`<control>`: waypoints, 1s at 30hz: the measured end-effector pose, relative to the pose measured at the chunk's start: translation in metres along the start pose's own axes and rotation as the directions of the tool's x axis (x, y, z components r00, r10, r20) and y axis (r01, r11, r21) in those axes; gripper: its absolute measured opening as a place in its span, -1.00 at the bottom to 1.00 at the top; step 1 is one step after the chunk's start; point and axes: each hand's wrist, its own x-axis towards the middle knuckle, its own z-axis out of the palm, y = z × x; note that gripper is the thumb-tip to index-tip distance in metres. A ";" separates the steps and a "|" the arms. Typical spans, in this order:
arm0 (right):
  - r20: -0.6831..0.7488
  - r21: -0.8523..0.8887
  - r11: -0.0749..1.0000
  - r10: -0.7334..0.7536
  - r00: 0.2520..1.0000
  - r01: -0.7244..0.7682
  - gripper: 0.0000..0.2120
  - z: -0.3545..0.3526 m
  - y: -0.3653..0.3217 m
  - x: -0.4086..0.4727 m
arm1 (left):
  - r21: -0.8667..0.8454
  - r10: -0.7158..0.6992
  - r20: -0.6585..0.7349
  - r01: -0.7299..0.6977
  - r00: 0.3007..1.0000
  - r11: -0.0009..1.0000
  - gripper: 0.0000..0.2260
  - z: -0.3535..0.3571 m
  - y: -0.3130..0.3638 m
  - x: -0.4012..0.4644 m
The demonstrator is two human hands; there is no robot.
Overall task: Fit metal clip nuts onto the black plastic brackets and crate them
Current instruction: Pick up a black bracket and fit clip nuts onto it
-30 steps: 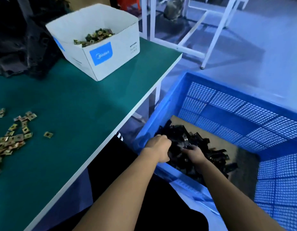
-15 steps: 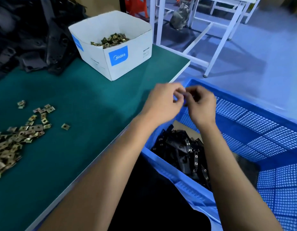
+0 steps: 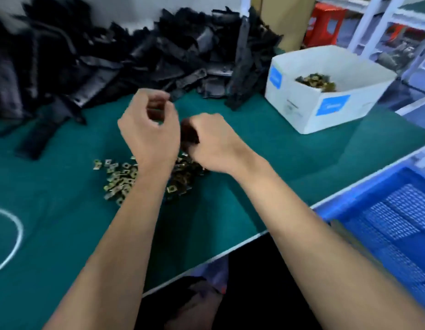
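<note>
Green table (image 3: 266, 163), spread wide beneath everything. Heaped black plastic brackets (image 3: 135, 58) along far edge. Blue crate (image 3: 397, 210) at right, contents out of view. White box (image 3: 325, 91) holding clip nuts. Loose clip nuts (image 3: 118, 179) partly hidden under forearms. Left hand (image 3: 149, 132) loosely curled, holding nothing discernible; right hand (image 3: 214, 144) curled, grip unclear through blur.

Your hands hide part of the nut pile (image 3: 121, 177), and the crate (image 3: 397, 225) runs off frame.
</note>
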 end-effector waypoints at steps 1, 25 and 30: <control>0.045 -0.020 0.999 -0.040 0.998 0.041 -0.92 0.016 -0.016 0.012 | 0.055 -0.011 -0.042 0.013 0.999 0.998 -0.90 -0.019 -0.019 0.009; 0.131 -0.140 0.908 -0.377 0.917 0.394 -0.75 0.111 -0.082 0.057 | 0.746 -0.216 -0.110 0.224 0.970 0.627 -0.57 -0.149 -0.137 0.077; 0.051 0.034 0.937 -0.350 0.935 0.349 -0.71 0.108 -0.076 0.056 | 0.844 -0.262 -0.097 0.218 0.960 0.489 -0.53 -0.145 -0.135 0.069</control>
